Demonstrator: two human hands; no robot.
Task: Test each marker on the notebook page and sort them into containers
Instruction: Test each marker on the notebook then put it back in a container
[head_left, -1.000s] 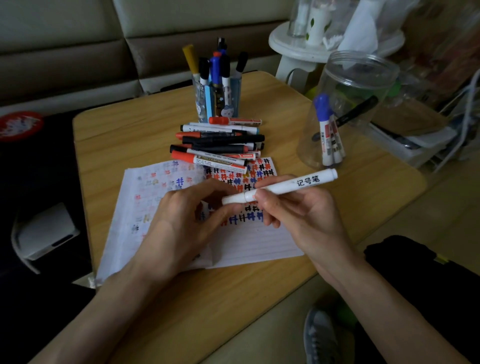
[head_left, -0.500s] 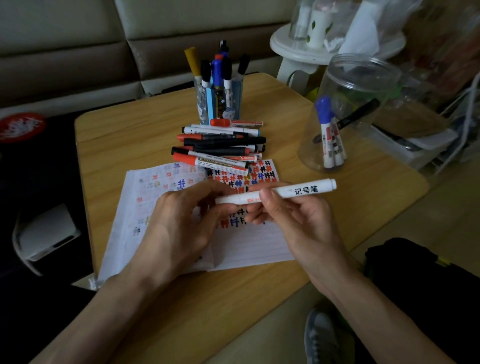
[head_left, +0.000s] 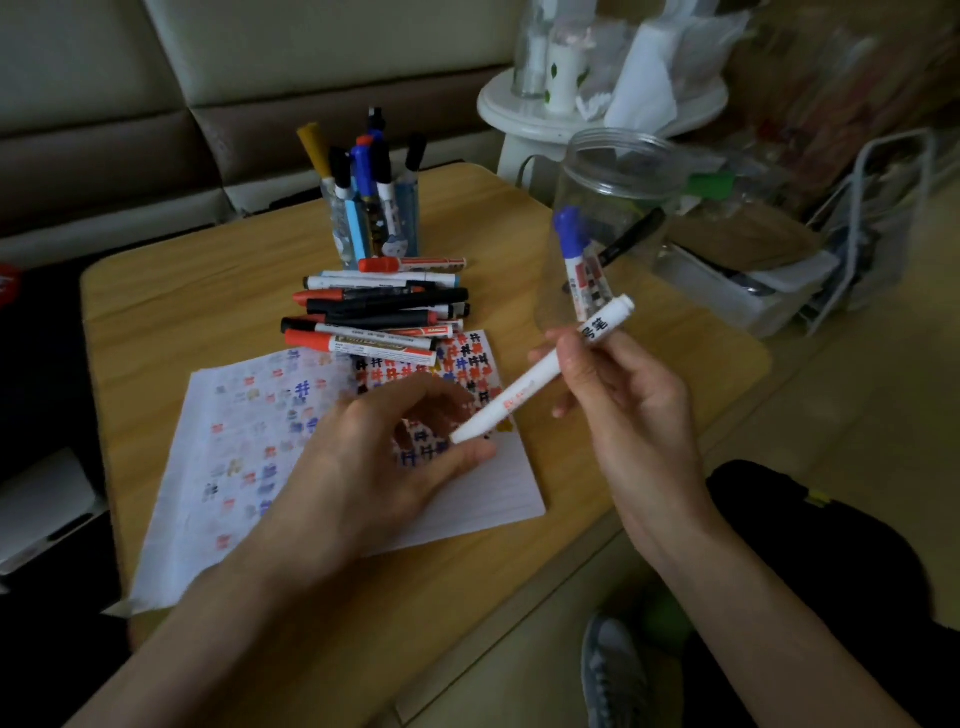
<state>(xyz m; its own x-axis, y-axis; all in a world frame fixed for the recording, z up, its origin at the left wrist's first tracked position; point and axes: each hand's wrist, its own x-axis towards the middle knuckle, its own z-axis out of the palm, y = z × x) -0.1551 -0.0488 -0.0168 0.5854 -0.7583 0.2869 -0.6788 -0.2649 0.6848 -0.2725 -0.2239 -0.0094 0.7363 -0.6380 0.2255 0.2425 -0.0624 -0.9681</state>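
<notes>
My right hand (head_left: 634, 415) grips a white marker (head_left: 519, 395) that slants from upper right down to lower left above the notebook page (head_left: 249, 441). The page is covered with coloured test marks. My left hand (head_left: 358, 467) hovers over the page with fingers loosely curved; the marker's lower end lies between its thumb and fingers, apparently not gripped. A pile of markers (head_left: 374, 312) lies just beyond the page. Behind the pile stands a pen cup (head_left: 374, 223) holding several markers. At the right, a clear jar (head_left: 613, 171) holds a blue-capped marker (head_left: 574, 244) and a black one (head_left: 631, 236).
The wooden table (head_left: 208, 291) ends close to my body and at the right, past the jar. A white round side table (head_left: 519, 109) with bottles stands behind. A white tray (head_left: 737, 296) and a wire rack sit off the right edge. A sofa runs along the back.
My right hand has swung the marker's far end up and to the right, towards the jar. My left hand has loosened from the marker's near end and spread its fingers.
</notes>
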